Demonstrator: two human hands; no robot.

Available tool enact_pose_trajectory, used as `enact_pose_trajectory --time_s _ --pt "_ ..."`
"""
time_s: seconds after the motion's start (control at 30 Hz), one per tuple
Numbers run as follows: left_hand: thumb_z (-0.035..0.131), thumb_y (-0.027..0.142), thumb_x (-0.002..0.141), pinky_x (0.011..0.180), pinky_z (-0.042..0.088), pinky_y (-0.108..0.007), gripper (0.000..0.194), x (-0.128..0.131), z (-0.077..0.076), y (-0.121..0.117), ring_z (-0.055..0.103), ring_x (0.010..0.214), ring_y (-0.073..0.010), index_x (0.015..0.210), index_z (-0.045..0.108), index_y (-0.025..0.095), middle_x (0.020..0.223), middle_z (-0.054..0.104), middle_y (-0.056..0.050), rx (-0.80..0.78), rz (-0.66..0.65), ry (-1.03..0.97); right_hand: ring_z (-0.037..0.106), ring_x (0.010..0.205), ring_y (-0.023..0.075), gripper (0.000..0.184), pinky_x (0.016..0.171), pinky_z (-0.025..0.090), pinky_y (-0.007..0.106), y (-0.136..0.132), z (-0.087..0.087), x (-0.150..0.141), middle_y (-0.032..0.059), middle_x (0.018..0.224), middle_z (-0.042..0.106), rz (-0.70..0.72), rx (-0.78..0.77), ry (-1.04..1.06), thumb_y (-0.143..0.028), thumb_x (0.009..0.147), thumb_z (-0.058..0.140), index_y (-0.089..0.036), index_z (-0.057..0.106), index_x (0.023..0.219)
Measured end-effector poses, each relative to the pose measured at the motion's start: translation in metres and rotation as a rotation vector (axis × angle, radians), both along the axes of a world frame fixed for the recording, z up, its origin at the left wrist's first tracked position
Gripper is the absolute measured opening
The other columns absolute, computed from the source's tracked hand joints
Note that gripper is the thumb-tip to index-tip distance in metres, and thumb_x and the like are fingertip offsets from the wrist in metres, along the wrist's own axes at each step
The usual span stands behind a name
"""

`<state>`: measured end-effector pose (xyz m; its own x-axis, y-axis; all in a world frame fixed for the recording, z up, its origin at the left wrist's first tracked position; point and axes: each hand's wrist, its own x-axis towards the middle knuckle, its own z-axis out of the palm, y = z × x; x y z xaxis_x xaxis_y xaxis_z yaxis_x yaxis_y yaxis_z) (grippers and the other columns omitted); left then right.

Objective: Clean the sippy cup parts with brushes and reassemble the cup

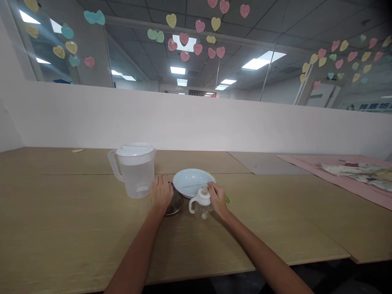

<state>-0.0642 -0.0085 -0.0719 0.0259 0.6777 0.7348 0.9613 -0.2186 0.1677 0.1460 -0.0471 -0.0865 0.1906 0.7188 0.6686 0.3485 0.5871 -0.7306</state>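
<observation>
My left hand [161, 192] lies over a small metal bowl [175, 203], fingers curled around its rim, just right of a clear plastic pitcher [135, 169] with a white lid. My right hand [217, 197] grips a clear baby bottle [201, 203] with a white handled collar and teat, standing upright on the table. A white divided plate [192, 181] sits just behind both hands.
The wooden table [76, 228] runs wide to the left and right. A pink mat [352, 179] with papers lies at the far right. A low white partition stands behind the table, with glass and heart-shaped notes above. Something small and green [228, 199] peeks out beside my right hand.
</observation>
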Motion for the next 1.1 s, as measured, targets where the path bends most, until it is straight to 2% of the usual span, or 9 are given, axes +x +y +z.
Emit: enact_pose_trajectory --time_s 0.1,0.2,0.37,0.47,0.57,0.7,0.87,1.0,1.1 --pt "0.043 0.018 0.079 0.084 0.04 -0.038 0.038 -0.001 -0.003 0.0 0.05 0.102 -0.0293 0.114 0.05 0.006 0.104 0.058 -0.017 -0.157 0.127 0.072 0.035 0.052 0.0106 0.039 0.052 0.029 0.023 0.0 0.0 0.0 -0.0043 0.053 0.036 0.0 0.002 -0.005 -0.043 0.085 0.04 -0.02 0.038 0.054" --pt "0.047 0.012 0.074 0.082 0.04 -0.036 0.039 0.003 -0.001 -0.007 0.051 0.101 -0.0277 0.113 0.049 0.008 0.102 0.058 -0.015 -0.275 0.17 0.128 0.035 0.053 0.0105 0.039 0.052 0.029 0.023 -0.001 0.0 -0.001 -0.0043 0.054 0.036 -0.001 0.021 -0.005 -0.042 0.086 0.039 -0.019 0.037 0.054" --pt "0.05 0.007 0.07 0.081 0.042 -0.038 0.05 0.006 0.004 -0.013 0.052 0.097 -0.0265 0.119 0.043 0.011 0.104 0.056 -0.014 -0.223 0.168 0.061 0.035 0.054 0.0103 0.039 0.054 0.031 0.024 -0.006 0.001 -0.004 -0.0042 0.055 0.036 -0.028 0.07 -0.005 -0.04 0.087 0.039 -0.019 0.037 0.054" --pt "0.045 0.009 0.078 0.082 0.043 -0.041 0.044 0.005 0.008 -0.011 0.051 0.098 -0.0271 0.121 0.04 0.009 0.103 0.054 -0.016 0.031 0.053 -0.121 0.038 0.054 0.011 0.037 0.054 0.031 0.024 -0.009 0.001 -0.004 -0.0032 0.055 0.04 -0.046 0.083 -0.018 -0.037 0.087 0.038 -0.018 0.043 0.055" --pt "0.047 0.021 0.084 0.09 0.04 -0.045 0.04 0.009 0.012 -0.014 0.048 0.107 -0.0271 0.121 0.039 0.009 0.11 0.051 -0.017 0.368 -0.133 -0.321 0.045 0.061 0.0128 0.031 0.057 0.035 0.025 -0.014 -0.001 -0.006 0.0002 0.066 0.052 -0.071 0.102 -0.046 -0.036 0.088 0.037 -0.017 0.057 0.074" --pt "0.057 0.026 0.081 0.091 0.043 -0.041 0.044 0.027 0.011 -0.027 0.051 0.109 -0.0231 0.119 0.038 0.015 0.112 0.054 -0.014 0.619 -0.477 -0.302 0.044 0.055 0.0122 0.029 0.055 0.036 0.024 -0.016 -0.002 -0.008 -0.0013 0.065 0.051 -0.11 0.093 -0.072 -0.034 0.088 0.037 -0.017 0.057 0.101" --pt "0.056 0.025 0.082 0.089 0.047 -0.04 0.041 0.046 0.005 -0.039 0.054 0.11 -0.0218 0.118 0.038 0.019 0.115 0.056 -0.012 0.587 -0.785 -0.166 0.047 0.057 0.0128 0.03 0.057 0.038 0.025 -0.014 -0.003 -0.007 -0.0012 0.066 0.052 -0.127 0.115 -0.089 -0.032 0.09 0.034 -0.017 0.054 0.106" --pt "0.05 0.02 0.084 0.09 0.047 -0.042 0.043 0.05 0.006 -0.044 0.051 0.114 -0.0236 0.125 0.036 0.016 0.117 0.057 -0.014 0.511 -0.881 -0.054 0.049 0.056 0.0126 0.031 0.056 0.04 0.026 -0.015 -0.003 -0.006 -0.0002 0.067 0.055 -0.091 0.132 -0.124 -0.032 0.091 0.031 -0.017 0.056 0.103" --pt "0.046 0.02 0.085 0.092 0.047 -0.042 0.045 0.052 0.007 -0.048 0.05 0.117 -0.0243 0.128 0.035 0.014 0.118 0.056 -0.016 0.444 -0.877 -0.051 0.057 0.068 0.0151 0.033 0.065 0.045 0.028 -0.018 -0.002 -0.005 0.0046 0.08 0.062 -0.087 0.196 -0.126 -0.032 0.09 0.032 -0.017 0.058 0.102"
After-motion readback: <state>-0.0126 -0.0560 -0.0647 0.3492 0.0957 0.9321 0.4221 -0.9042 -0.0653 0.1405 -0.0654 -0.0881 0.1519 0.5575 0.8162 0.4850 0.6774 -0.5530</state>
